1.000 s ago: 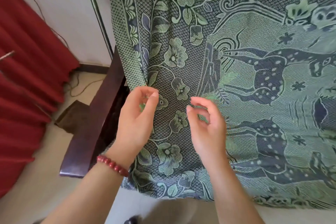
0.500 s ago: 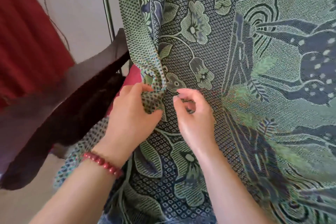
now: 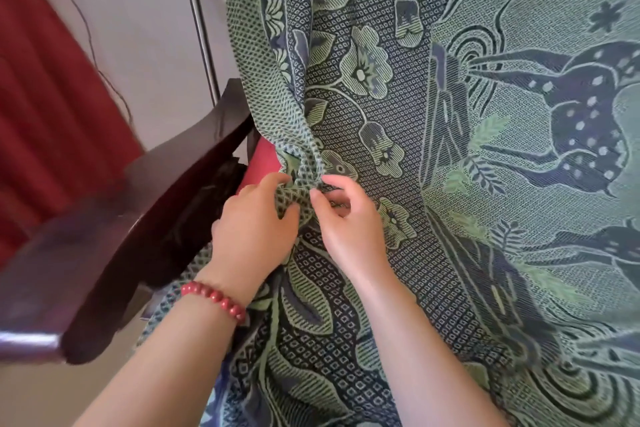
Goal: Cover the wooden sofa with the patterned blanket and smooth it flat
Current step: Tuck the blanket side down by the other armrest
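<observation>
Since a second ago we have leaned in, and both hands, then hovering clear of the cloth, have come down onto its bunched edge. At far left hangs a red curtain (image 3: 41, 87), then the dark wooden sofa (image 3: 114, 218) arm, with a metal pole (image 3: 202, 42) standing behind it against the wall. Beside the arm, our left hand (image 3: 252, 232), a red bead bracelet (image 3: 214, 300) on its wrist, has its grip clenched on a gathered fold of the patterned blanket (image 3: 450, 184). Just right of it, our right hand (image 3: 349, 229) pinches the same ridge with its fingertips. The blanket drapes over the sofa's back and seat, spreading rightward. It looks soft, light and limp, so we judge it will follow a tug; best held by its dotted border, pulling outward toward the arm.
</observation>
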Action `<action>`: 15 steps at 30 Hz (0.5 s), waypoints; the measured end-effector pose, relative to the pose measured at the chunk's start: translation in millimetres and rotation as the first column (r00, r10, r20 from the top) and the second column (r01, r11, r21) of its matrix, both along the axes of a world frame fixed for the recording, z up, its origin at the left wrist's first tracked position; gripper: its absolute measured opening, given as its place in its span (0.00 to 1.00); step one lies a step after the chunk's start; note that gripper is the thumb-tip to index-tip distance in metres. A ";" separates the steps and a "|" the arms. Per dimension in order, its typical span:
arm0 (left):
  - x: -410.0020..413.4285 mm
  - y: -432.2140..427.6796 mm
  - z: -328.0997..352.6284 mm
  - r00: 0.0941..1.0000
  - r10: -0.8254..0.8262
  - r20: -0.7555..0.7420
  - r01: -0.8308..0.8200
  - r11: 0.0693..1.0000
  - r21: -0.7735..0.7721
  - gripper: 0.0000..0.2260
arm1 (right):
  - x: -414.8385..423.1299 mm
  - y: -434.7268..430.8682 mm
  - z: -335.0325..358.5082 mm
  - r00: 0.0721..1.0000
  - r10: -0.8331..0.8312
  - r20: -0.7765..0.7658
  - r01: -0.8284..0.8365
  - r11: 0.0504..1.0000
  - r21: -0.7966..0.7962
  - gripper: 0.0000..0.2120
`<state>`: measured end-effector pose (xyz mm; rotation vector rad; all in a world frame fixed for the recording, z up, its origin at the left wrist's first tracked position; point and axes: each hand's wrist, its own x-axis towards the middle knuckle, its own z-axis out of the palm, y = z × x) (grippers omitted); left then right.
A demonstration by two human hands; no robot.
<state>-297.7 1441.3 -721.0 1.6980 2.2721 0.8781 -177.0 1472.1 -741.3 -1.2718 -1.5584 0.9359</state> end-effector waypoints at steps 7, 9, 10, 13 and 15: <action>1.9 3.0 0.4 0.999 -0.013 -0.037 0.014 1.000 0.026 0.18 | -13.1 7.4 6.3 0.999 -0.033 -0.034 0.029 0.994 -0.101 0.24; -4.4 4.1 -1.2 0.998 -0.018 -0.061 0.019 1.000 0.023 0.18 | -20.5 11.1 7.8 0.994 -0.025 -0.104 0.008 0.987 -0.160 0.29; -7.7 4.5 -0.8 0.998 -0.016 -0.067 0.017 1.000 0.023 0.18 | -24.9 13.2 8.8 0.990 -0.019 -0.137 -0.007 0.982 -0.186 0.30; -18.0 0.0 6.0 0.998 0.012 -0.065 -0.010 0.999 0.039 0.18 | -37.4 14.4 15.8 0.965 0.013 -0.263 -0.059 0.984 -0.169 0.10; -28.2 -4.8 12.4 0.994 0.071 -0.085 -0.064 0.995 0.083 0.18 | -49.1 14.0 23.6 0.961 0.086 -0.261 -0.113 0.989 -0.092 0.09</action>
